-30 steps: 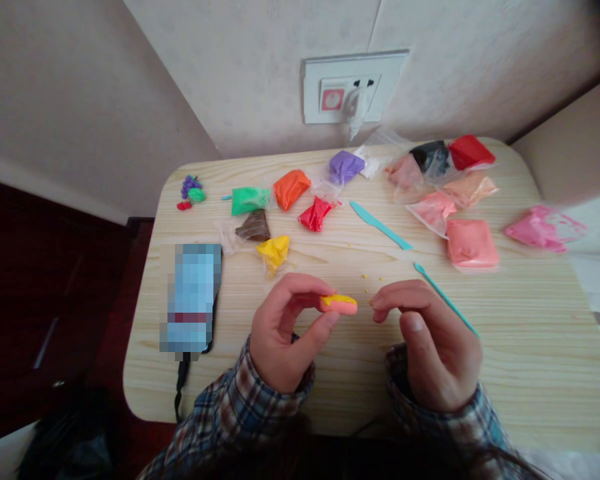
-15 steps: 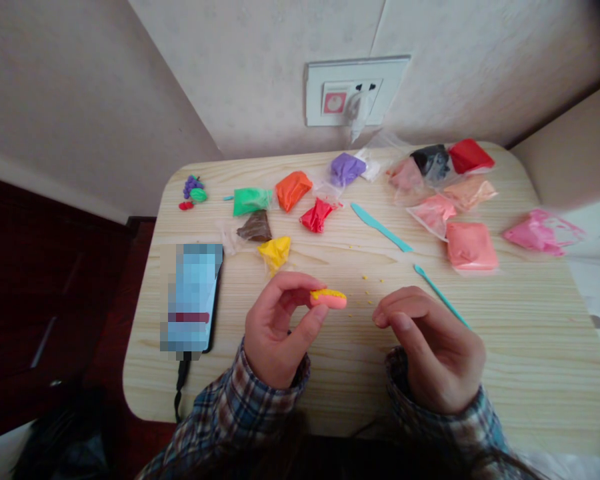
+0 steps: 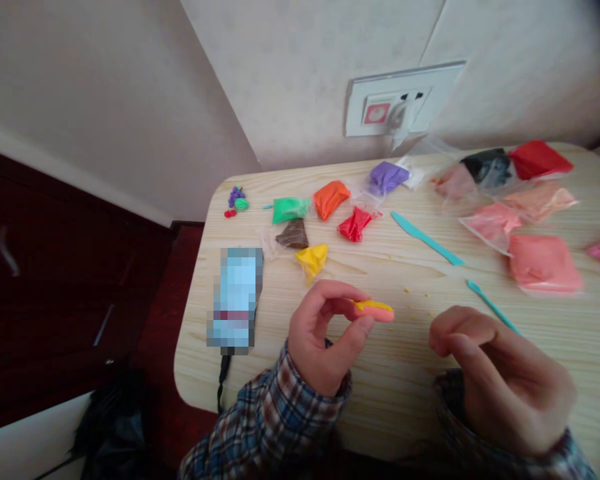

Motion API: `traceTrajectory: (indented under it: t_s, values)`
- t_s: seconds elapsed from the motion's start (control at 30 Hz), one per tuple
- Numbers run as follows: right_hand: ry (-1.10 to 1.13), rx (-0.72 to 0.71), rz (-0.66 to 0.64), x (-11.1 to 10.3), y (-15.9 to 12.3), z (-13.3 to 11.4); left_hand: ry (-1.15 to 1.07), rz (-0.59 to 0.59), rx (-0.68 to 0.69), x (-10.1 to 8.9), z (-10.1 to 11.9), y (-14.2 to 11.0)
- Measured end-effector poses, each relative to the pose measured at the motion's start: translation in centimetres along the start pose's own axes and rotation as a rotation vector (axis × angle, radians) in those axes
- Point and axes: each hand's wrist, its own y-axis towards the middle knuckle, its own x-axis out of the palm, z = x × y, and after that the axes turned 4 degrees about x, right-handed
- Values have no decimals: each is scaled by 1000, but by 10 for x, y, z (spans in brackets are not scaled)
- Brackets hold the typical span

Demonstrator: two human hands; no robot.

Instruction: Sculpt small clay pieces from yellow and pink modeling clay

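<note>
Between thumb and fingers, my left hand [image 3: 325, 333] pinches a small pink piece of modelling clay [image 3: 380, 313] with a crumbly yellow layer along its top. My right hand [image 3: 500, 373] hovers to the right, thumb and fingertips pressed together; whatever they hold, if anything, is too small or hidden. Tiny yellow crumbs [image 3: 408, 291] lie on the table between and beyond the hands. Close past my right hand are a thin teal modelling tool [image 3: 493, 307] and a teal plastic knife [image 3: 425, 239]. Just behind my left hand sits a bag of yellow clay [image 3: 312, 259].
On the wooden table [image 3: 200, 373], a phone [image 3: 237, 293] with a cable lies left. Small clay fruit shapes [image 3: 237, 200] sit at the back left. Bags of green [image 3: 289, 209], orange [image 3: 331, 199], purple [image 3: 388, 177] and salmon clay [image 3: 545, 263] spread rightward. A wall socket [image 3: 403, 100] is behind.
The view has swung left, so everything appears further right. My left hand keeps its pinch on the clay piece. My right hand remains closed, a little further from the left.
</note>
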Motion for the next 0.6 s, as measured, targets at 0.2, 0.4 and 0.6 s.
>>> traceTrajectory:
  t_s: [0.2,0.4,0.6]
  values:
    - [-106,64,91,3,3,2,30,-7,-16,-1,-1,-2]
    - [-141,56,54,3,3,8,38,-12,-14,-2,-1,-3]
    - [-215,64,31,-1,-3,13,32,16,-12,-3,0,-2]
